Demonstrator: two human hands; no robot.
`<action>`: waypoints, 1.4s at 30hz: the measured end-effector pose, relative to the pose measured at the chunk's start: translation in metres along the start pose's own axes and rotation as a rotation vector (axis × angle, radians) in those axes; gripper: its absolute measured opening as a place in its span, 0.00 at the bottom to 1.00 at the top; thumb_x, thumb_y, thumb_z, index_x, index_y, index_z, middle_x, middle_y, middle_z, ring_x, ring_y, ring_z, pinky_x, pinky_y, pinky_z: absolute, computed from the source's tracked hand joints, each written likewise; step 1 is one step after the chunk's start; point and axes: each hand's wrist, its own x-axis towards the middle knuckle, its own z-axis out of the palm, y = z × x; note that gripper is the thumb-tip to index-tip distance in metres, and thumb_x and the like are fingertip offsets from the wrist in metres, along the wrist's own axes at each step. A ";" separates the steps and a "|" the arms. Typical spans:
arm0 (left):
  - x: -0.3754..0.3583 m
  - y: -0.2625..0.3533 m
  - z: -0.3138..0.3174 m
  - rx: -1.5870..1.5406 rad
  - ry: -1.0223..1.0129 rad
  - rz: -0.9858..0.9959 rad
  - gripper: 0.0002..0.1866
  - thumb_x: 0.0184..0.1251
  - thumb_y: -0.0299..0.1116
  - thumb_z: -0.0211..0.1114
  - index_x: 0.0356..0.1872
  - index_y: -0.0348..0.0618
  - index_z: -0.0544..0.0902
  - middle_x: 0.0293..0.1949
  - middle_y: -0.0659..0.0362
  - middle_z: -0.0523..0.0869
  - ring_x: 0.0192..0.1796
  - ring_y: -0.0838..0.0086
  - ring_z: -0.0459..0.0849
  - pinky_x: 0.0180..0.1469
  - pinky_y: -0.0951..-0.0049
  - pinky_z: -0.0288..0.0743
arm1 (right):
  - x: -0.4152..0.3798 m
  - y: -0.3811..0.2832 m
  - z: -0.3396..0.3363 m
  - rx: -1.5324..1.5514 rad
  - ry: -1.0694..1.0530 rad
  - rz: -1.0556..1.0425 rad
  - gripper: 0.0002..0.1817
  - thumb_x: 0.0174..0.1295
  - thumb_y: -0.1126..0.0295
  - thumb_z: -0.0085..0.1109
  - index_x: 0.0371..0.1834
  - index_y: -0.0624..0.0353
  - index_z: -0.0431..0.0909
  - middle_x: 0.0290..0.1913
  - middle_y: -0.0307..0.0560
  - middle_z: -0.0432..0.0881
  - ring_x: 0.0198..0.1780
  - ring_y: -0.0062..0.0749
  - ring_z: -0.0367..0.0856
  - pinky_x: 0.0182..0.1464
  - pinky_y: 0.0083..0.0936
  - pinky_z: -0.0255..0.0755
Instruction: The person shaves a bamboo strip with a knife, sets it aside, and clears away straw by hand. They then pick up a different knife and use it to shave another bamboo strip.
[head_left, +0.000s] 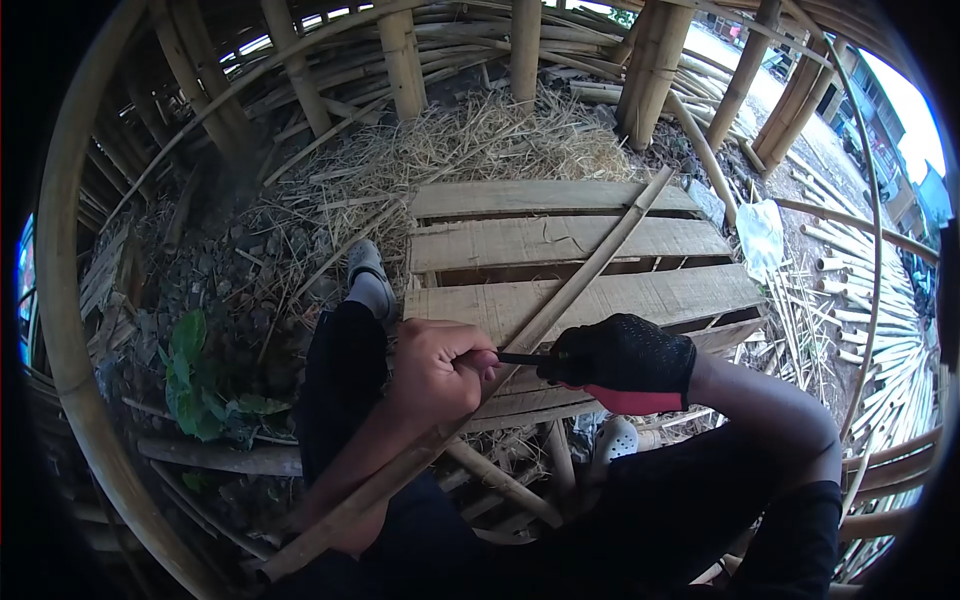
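A long split bamboo pole point(590, 270) slants from my lap up across a slatted wooden bench. My right hand point(625, 360), in a black glove with a red edge, is closed round the handle of a dark, narrow knife point(522, 358). The blade lies across the pole. My bare left hand point(440, 365) is closed at the knife's far end, thumb and curled fingers against it, just beside the pole. The handle is mostly hidden by the glove, and the left fingertips are partly hidden.
The slatted bench point(480, 240) stands before my knees. Upright bamboo posts point(403, 65) and stacked poles are behind it. Straw point(500, 140) and debris cover the ground. A white plastic bag point(761, 238) hangs at right, near many cut bamboo lengths point(880, 370). A leafy plant point(190, 380) grows at left.
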 end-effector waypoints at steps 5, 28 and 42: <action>0.001 0.000 0.001 0.049 -0.019 0.001 0.10 0.56 0.11 0.55 0.21 0.31 0.81 0.16 0.54 0.82 0.21 0.75 0.86 0.24 0.77 0.79 | 0.002 0.006 0.011 -0.077 0.028 -0.128 0.13 0.70 0.63 0.54 0.52 0.53 0.84 0.42 0.50 0.86 0.44 0.48 0.86 0.48 0.38 0.79; 0.009 0.021 -0.002 -0.107 -0.594 -0.797 0.21 0.69 0.39 0.69 0.50 0.30 0.79 0.33 0.56 0.87 0.33 0.75 0.88 0.27 0.78 0.78 | -0.001 0.040 -0.031 -0.655 0.516 0.074 0.13 0.72 0.63 0.56 0.52 0.57 0.84 0.35 0.51 0.86 0.36 0.36 0.86 0.40 0.30 0.79; 0.003 0.021 -0.024 -0.956 -0.368 -1.138 0.19 0.82 0.42 0.50 0.58 0.35 0.71 0.34 0.61 0.74 0.26 0.84 0.73 0.19 0.86 0.65 | -0.012 0.026 -0.044 -0.231 0.471 0.569 0.27 0.72 0.42 0.51 0.38 0.55 0.87 0.25 0.54 0.82 0.30 0.50 0.83 0.37 0.40 0.75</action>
